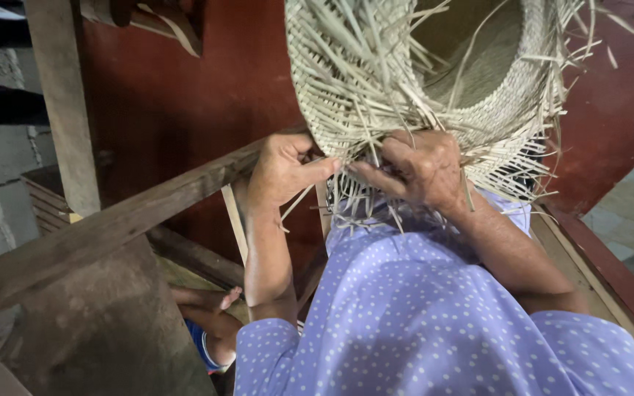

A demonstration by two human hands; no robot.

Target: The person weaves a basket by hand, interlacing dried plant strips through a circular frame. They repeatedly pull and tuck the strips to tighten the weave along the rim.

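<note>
A half-woven straw hat [376, 81] of pale palm strips hangs in front of me, its open crown facing up and loose strands sticking out all around the brim. My left hand [282, 172] pinches strands at the brim's lower edge, thumb pressed toward the weave. My right hand [420, 167] grips the same edge just to the right, fingers curled over several loose strips. Both forearms rise from my lilac polka-dot dress [420, 315].
A rough wooden beam [104, 227] runs diagonally at the left, beside an upright wooden post [64, 103]. The floor behind is dark red [185, 95]. Someone's bare feet [210, 304] show below the beam. A wooden edge [603, 271] borders the right side.
</note>
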